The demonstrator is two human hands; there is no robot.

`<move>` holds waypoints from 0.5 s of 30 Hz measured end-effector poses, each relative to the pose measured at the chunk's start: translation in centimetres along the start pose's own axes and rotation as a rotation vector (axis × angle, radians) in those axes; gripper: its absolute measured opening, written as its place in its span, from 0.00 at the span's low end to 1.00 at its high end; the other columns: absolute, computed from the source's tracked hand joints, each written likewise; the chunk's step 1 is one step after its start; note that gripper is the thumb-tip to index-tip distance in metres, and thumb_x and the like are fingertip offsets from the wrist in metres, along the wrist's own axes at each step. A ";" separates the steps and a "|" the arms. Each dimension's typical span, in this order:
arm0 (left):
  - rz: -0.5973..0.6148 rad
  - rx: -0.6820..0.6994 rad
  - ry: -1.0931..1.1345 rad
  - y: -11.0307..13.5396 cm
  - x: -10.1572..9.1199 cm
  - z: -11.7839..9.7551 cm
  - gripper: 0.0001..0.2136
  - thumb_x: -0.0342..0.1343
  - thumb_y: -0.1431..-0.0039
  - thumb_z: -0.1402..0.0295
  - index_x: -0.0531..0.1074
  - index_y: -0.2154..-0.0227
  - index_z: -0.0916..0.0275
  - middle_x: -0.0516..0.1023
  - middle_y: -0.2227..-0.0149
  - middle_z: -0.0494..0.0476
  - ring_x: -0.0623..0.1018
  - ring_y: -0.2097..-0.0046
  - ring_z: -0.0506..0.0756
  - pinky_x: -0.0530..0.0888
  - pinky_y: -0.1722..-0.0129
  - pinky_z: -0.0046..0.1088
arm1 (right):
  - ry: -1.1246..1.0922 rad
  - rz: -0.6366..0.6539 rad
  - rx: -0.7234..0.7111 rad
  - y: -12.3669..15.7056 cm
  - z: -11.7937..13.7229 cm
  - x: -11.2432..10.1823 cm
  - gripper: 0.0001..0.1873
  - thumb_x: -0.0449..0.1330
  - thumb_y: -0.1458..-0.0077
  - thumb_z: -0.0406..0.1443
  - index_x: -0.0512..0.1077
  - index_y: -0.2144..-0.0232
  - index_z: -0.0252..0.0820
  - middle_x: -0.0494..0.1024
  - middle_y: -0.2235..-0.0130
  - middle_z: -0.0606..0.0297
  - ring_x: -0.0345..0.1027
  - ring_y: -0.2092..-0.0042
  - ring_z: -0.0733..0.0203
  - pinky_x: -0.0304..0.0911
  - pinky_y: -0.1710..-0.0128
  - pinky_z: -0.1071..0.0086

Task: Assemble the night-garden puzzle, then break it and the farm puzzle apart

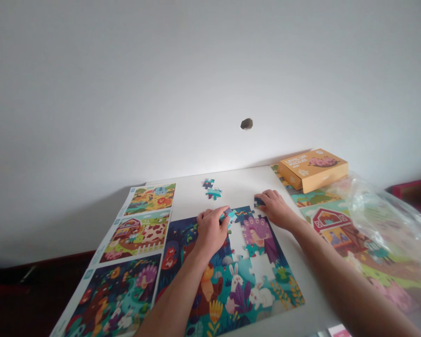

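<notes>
A jigsaw puzzle (pixel 243 299) of rabbits, a peacock and plants lies on the white table, with gaps showing white in its upper middle and right. My left hand (pixel 212 229) is over its top part, thumb and fingers closed on a teal puzzle piece (pixel 227 215). Just beyond the puzzle's top right corner, my right hand (pixel 274 206) pinches a dark blue puzzle piece (pixel 258 202) at the table surface. Two loose pieces lie farther back: a dark one (pixel 208 183) and a teal one (pixel 214 193), close together.
A sheet with three printed pictures (pixel 136 234) lies at the left. At the right, an orange puzzle box (pixel 314 168) rests on a farm picture (pixel 340 229), partly covered by a clear plastic bag (pixel 382 220). Behind the table (pixel 245 180) rises a white wall with a hole (pixel 246 124).
</notes>
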State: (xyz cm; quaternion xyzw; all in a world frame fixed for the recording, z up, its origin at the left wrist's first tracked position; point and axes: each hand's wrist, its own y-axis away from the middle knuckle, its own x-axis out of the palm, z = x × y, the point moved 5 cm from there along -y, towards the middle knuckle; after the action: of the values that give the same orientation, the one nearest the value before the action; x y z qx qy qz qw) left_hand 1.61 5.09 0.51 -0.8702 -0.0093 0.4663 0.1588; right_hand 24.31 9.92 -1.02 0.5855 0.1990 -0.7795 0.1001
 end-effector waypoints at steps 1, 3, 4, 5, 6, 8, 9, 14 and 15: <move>-0.001 0.001 0.001 0.0 0.0 0.0 0.13 0.54 0.40 0.69 0.73 0.52 0.56 0.81 0.57 0.54 0.75 0.55 0.58 0.64 0.51 0.39 | -0.005 -0.003 -0.002 -0.1 0.0 0.1 0.20 0.54 0.40 0.32 0.66 0.45 0.43 0.69 0.52 0.54 0.60 0.52 0.52 0.56 0.50 0.62; -0.001 0.002 0.002 0.0 0.0 0.1 0.13 0.54 0.40 0.69 0.73 0.52 0.56 0.80 0.57 0.54 0.75 0.55 0.58 0.64 0.51 0.39 | -0.023 -0.001 -0.010 -0.2 0.0 0.1 0.20 0.52 0.39 0.31 0.66 0.45 0.42 0.70 0.53 0.54 0.61 0.53 0.53 0.56 0.50 0.62; -0.002 0.001 0.002 0.0 0.0 0.1 0.13 0.54 0.40 0.69 0.73 0.52 0.56 0.80 0.57 0.54 0.75 0.55 0.58 0.64 0.51 0.38 | -0.037 0.000 -0.014 -0.2 0.0 0.0 0.19 0.52 0.39 0.31 0.66 0.45 0.42 0.71 0.54 0.55 0.61 0.53 0.53 0.57 0.50 0.62; -0.002 -0.001 0.002 0.0 0.1 0.1 0.13 0.54 0.40 0.69 0.73 0.52 0.56 0.80 0.57 0.54 0.75 0.55 0.58 0.64 0.51 0.38 | -0.053 0.001 -0.020 -0.2 0.0 -0.1 0.19 0.51 0.39 0.30 0.67 0.45 0.42 0.71 0.54 0.55 0.61 0.53 0.54 0.57 0.50 0.62; -0.002 -0.003 0.001 0.0 0.1 0.2 0.13 0.54 0.40 0.69 0.73 0.52 0.55 0.80 0.57 0.54 0.75 0.55 0.58 0.64 0.51 0.38 | -0.068 -0.001 -0.028 -0.1 -0.1 -0.4 0.20 0.51 0.39 0.30 0.67 0.45 0.42 0.71 0.54 0.55 0.62 0.53 0.54 0.57 0.50 0.62; -0.002 -0.006 0.002 0.0 0.1 0.2 0.13 0.54 0.39 0.69 0.73 0.52 0.55 0.80 0.56 0.54 0.75 0.54 0.58 0.64 0.51 0.38 | -0.092 -0.004 -0.039 0.2 -0.3 -1.0 0.20 0.52 0.40 0.32 0.66 0.45 0.43 0.71 0.53 0.55 0.62 0.52 0.53 0.57 0.50 0.62; -0.002 -0.006 0.004 0.0 0.1 0.2 0.13 0.54 0.39 0.69 0.73 0.52 0.55 0.80 0.56 0.54 0.75 0.54 0.58 0.64 0.51 0.39 | -0.096 -0.003 -0.040 0.3 -0.4 -1.3 0.21 0.54 0.41 0.34 0.66 0.45 0.43 0.71 0.52 0.55 0.63 0.52 0.53 0.57 0.49 0.61; -0.017 -0.006 0.021 0.0 0.0 0.2 0.13 0.54 0.39 0.69 0.72 0.52 0.55 0.80 0.55 0.55 0.75 0.53 0.58 0.65 0.50 0.39 | -0.071 0.012 0.032 0.8 -1.4 -1.7 0.22 0.61 0.46 0.39 0.70 0.48 0.44 0.73 0.54 0.56 0.64 0.52 0.51 0.57 0.48 0.61; -0.024 -0.009 0.025 0.0 0.0 0.2 0.13 0.53 0.39 0.70 0.72 0.51 0.56 0.80 0.56 0.55 0.76 0.53 0.58 0.65 0.50 0.38 | -0.066 0.009 0.056 0.8 -1.6 -1.6 0.21 0.61 0.46 0.38 0.71 0.49 0.44 0.73 0.55 0.56 0.65 0.52 0.52 0.57 0.49 0.61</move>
State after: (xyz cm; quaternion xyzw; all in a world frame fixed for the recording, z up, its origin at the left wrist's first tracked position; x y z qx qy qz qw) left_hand 1.44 5.14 0.38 -0.8765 -0.0197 0.4534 0.1607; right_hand 26.48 9.80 -0.03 0.5629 0.1709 -0.8032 0.0937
